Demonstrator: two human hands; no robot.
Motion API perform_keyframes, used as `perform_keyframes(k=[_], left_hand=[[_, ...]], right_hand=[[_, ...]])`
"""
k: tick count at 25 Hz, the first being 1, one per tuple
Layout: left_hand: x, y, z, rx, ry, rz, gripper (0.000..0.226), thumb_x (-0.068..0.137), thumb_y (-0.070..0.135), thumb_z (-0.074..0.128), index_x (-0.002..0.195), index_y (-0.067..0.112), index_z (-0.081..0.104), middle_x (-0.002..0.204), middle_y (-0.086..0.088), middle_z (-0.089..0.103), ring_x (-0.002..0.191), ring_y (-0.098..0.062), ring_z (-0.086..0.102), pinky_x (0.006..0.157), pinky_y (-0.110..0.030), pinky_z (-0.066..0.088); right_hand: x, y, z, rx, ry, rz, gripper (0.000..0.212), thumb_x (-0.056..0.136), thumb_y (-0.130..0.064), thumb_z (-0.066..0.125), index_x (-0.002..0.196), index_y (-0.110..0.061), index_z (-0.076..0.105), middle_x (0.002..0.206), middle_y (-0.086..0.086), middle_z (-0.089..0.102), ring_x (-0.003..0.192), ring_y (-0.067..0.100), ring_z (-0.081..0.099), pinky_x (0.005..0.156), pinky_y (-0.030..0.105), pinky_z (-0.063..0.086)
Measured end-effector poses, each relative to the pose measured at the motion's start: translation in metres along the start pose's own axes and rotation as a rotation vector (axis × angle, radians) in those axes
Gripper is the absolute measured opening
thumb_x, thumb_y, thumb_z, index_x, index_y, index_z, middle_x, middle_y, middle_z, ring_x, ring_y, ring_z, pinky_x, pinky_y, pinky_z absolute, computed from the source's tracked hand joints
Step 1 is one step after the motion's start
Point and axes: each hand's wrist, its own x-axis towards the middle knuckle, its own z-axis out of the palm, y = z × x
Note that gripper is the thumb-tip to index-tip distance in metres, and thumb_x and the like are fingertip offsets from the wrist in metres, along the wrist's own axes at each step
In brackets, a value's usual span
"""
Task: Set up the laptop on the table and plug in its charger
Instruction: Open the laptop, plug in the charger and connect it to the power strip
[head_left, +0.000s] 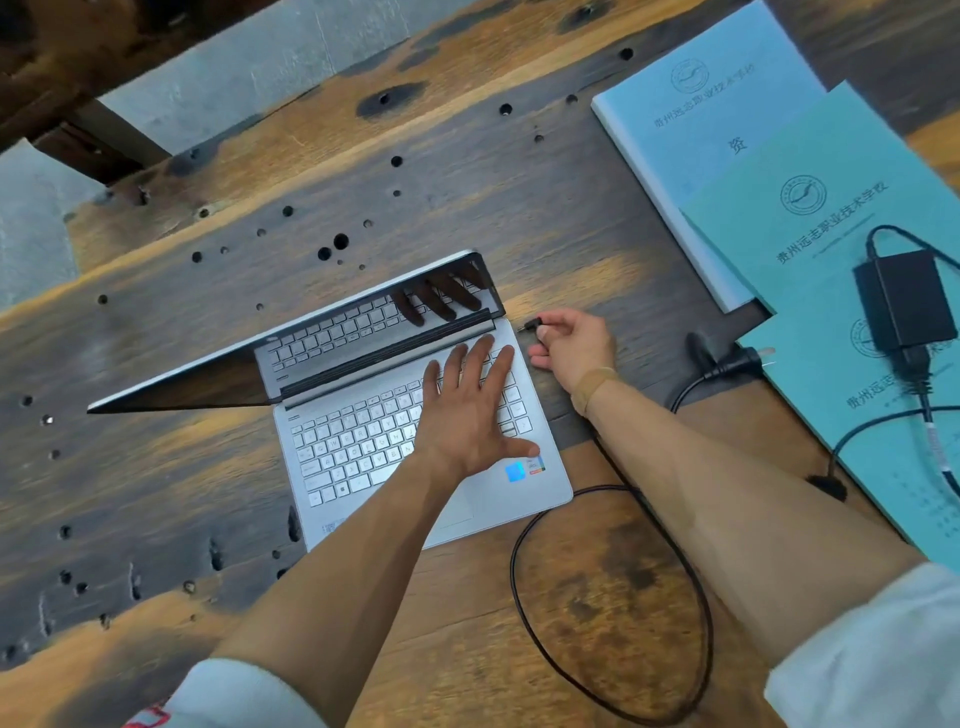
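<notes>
Your silver laptop (415, 441) sits open at mid-frame on the worn wooden table (519, 218), your left hand (467, 410) lying flat with fingers spread on its keyboard while your right hand (571, 348) pinches the charger plug (531, 326) just beside the laptop's right edge, near the hinge. Bare wood lies open above and left of the screen; the cable (524, 613) loops at lower centre, passing under your right forearm. At the right edge, the power brick (901, 304) rests on teal booklets (810, 249), partly cut off by the frame.
</notes>
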Motion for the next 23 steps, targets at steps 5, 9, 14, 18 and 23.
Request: perform_keyframes(k=[5,9,14,18,23], left_hand=[[0.001,0.0,0.0,0.012,0.016,0.002,0.122,0.06,0.085,0.058,0.154,0.029,0.005,0.163,0.0,0.001,0.148,-0.028,0.0,0.119,-0.054,0.003],[0.002,-0.001,0.001,0.022,0.018,0.004,0.123,0.059,0.087,0.056,0.154,0.029,0.004,0.163,-0.002,0.002,0.148,-0.029,0.0,0.119,-0.054,0.003],[0.001,-0.001,0.002,0.027,0.021,0.009,0.123,0.059,0.088,0.054,0.154,0.028,0.004,0.163,-0.001,0.002,0.148,-0.029,0.0,0.119,-0.055,0.003],[0.001,-0.001,0.001,0.018,0.025,0.013,0.122,0.06,0.087,0.055,0.154,0.027,0.004,0.163,0.0,0.001,0.149,-0.029,-0.001,0.119,-0.054,0.002],[0.0,0.0,0.001,0.015,0.021,0.014,0.123,0.061,0.085,0.056,0.155,0.027,0.002,0.163,0.001,0.0,0.149,-0.029,-0.001,0.119,-0.054,0.001]], right_hand=[[0.001,0.002,0.011,0.055,0.063,0.025,0.028,0.092,0.003,0.051,0.102,-0.014,0.071,0.087,0.009,0.07,0.064,0.023,0.07,0.067,0.033,0.062],[0.002,0.003,0.015,-0.046,0.112,0.013,0.027,0.09,0.0,0.054,0.098,-0.016,0.073,0.088,0.009,0.073,0.064,0.025,0.073,0.071,0.041,0.062],[0.002,-0.002,0.011,-0.187,0.122,-0.009,0.022,0.088,-0.008,0.062,0.102,-0.019,0.076,0.1,0.007,0.075,0.083,0.026,0.072,0.082,0.036,0.059],[-0.003,-0.007,0.016,-0.368,0.203,-0.069,0.021,0.089,-0.015,0.063,0.104,-0.023,0.076,0.11,0.004,0.073,0.096,0.027,0.068,0.081,0.024,0.05],[-0.004,-0.006,0.017,-0.469,0.216,-0.181,0.023,0.09,-0.009,0.061,0.105,-0.019,0.076,0.11,0.007,0.073,0.098,0.029,0.067,0.087,0.031,0.053]])
